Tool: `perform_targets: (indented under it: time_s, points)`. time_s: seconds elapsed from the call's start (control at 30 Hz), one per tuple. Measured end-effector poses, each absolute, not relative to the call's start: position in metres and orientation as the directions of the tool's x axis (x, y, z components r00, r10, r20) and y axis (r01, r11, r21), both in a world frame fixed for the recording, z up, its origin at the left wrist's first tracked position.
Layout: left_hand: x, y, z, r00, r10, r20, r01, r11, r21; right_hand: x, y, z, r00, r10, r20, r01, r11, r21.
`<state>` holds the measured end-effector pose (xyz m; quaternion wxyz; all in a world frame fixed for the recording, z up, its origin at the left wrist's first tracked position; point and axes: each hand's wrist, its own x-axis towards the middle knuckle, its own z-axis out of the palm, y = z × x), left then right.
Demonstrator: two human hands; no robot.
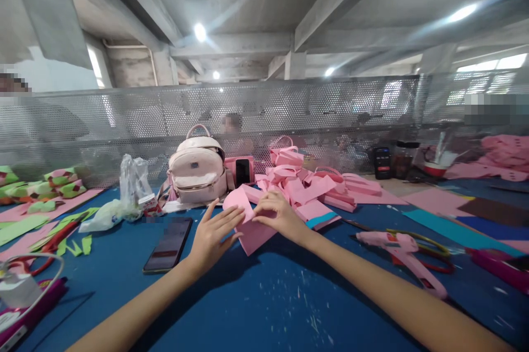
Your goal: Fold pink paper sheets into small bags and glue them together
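Observation:
A pink paper piece (253, 231) lies folded on the blue table (264, 302) in front of me. My left hand (212, 237) presses flat on its left side with fingers spread. My right hand (278, 214) pinches its upper edge, fingers curled on the fold. Just behind the hands lies a heap of pink folded paper pieces (308, 187).
A black phone (168, 245) lies left of my left hand. A pink backpack (197, 167) and a plastic bag (124, 192) stand behind. A pink glue gun (403, 253) and scissors (430, 250) lie at right. Green paper strips (53, 231) and red scissors (37, 258) are at left. A mesh partition (264, 115) runs across the back.

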<state>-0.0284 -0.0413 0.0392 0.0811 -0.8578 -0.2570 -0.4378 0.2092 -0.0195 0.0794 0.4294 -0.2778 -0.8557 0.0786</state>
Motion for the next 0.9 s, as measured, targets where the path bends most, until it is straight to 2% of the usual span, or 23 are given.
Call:
perform_targets:
  time_s: [0.57, 0.9]
  points:
    - [-0.024, -0.044, 0.038, 0.432, 0.319, 0.844, 0.573, -0.820, 0.016, 0.201, -0.032, 0.081, -0.421, 0.571, 0.705, 0.436, 0.809, -0.394]
    - [-0.023, -0.044, 0.042, 0.456, 0.268, 0.849, 0.581, -0.812, -0.056, 0.203, -0.034, 0.087, -0.511, 0.482, 0.711, 0.413, 0.864, -0.288]
